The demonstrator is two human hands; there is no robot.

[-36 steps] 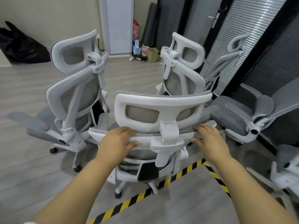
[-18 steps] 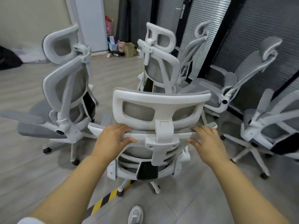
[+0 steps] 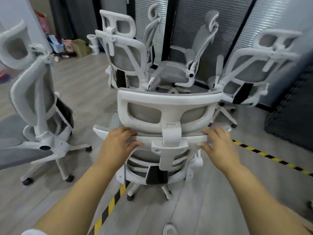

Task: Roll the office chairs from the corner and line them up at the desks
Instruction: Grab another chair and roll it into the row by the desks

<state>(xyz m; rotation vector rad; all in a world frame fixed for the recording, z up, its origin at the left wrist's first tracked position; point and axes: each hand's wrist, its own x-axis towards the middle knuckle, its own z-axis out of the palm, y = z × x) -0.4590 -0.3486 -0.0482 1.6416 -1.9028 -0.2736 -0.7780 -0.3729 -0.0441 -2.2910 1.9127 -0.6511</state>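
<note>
A white office chair with grey mesh (image 3: 169,102) stands right in front of me, its back and headrest turned toward me. My left hand (image 3: 116,145) grips the top bar of its backrest on the left side. On the right end of the same bar, my right hand (image 3: 218,146) holds on. Several more white and grey chairs crowd around it: one on the left (image 3: 37,102), one behind it (image 3: 125,53), one facing sideways by the blinds (image 3: 191,65), one on the right (image 3: 250,68).
Yellow and black hazard tape (image 3: 108,207) runs across the grey floor under the chair and off to the right. Dark blinds and black frames (image 3: 186,22) close the far side. Small boxes and bins (image 3: 71,46) sit by the back wall. A dark panel (image 3: 291,119) stands right.
The view has swung to the right and the held chair has turned with it. More chairs along the blinds have come into view. Both hands keep their grip on the backrest.
</note>
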